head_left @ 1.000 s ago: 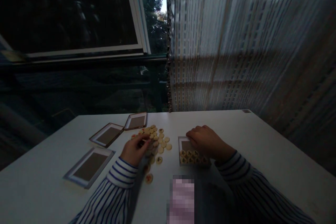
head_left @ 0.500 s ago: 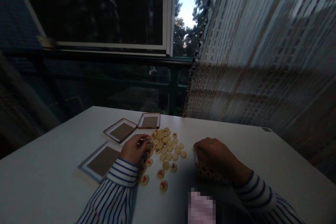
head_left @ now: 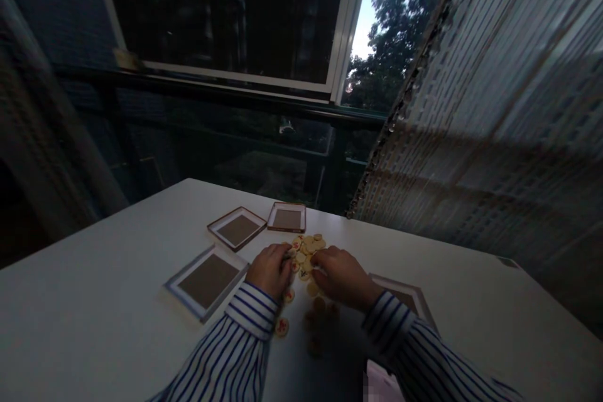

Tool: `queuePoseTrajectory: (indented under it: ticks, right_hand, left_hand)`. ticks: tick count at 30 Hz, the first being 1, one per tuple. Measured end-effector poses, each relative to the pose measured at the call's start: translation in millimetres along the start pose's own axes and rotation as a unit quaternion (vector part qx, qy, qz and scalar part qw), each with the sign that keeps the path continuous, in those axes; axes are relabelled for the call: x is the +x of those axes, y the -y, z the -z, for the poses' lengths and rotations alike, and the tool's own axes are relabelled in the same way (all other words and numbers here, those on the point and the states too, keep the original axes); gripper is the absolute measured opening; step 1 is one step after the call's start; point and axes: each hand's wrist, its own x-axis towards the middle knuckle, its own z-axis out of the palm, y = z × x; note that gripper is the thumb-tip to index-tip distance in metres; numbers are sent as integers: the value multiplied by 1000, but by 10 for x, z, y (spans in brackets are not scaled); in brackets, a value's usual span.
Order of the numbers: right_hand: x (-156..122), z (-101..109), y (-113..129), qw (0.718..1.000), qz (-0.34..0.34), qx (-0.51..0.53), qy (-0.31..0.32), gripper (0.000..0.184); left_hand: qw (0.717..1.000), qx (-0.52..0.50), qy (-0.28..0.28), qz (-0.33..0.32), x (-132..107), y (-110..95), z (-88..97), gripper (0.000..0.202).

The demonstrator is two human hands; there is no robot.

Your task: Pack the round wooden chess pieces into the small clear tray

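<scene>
Several round cream game pieces (head_left: 308,250) with red or dark marks lie in a heap on the white table (head_left: 94,301). My left hand (head_left: 271,269) rests at the heap's left edge, fingers curled over pieces; whether it holds one is hidden. My right hand (head_left: 342,276) lies on the heap's right side, fingers bent down onto the pieces. The two hands are close together. A few loose pieces (head_left: 281,326) lie nearer me between my striped sleeves. A shallow tray (head_left: 409,295) sits just right of my right wrist.
Three shallow brown-bottomed trays lie left of and behind the heap: the large tray (head_left: 207,281), the middle tray (head_left: 238,228) and the small tray (head_left: 287,218). A dark window and railing stand behind the table; a bead curtain (head_left: 494,113) hangs at the right.
My right hand has left the tray with pieces and moved left onto the heap. The camera has swung, so everything sits further right and the view looks more to the left.
</scene>
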Motion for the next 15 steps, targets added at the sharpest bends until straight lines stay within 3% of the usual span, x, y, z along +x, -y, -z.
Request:
queuePoseTrajectory:
  ticks: [8,15]
  right_hand:
    - [86,-282,-21,999,24,2,-43,16]
    - [92,-338,-39,999,29,8,-33,14]
  left_hand:
    - [1000,8,1,14,-19,22,-6,31]
    - [1000,8,-2,7,-28,45,-43,30]
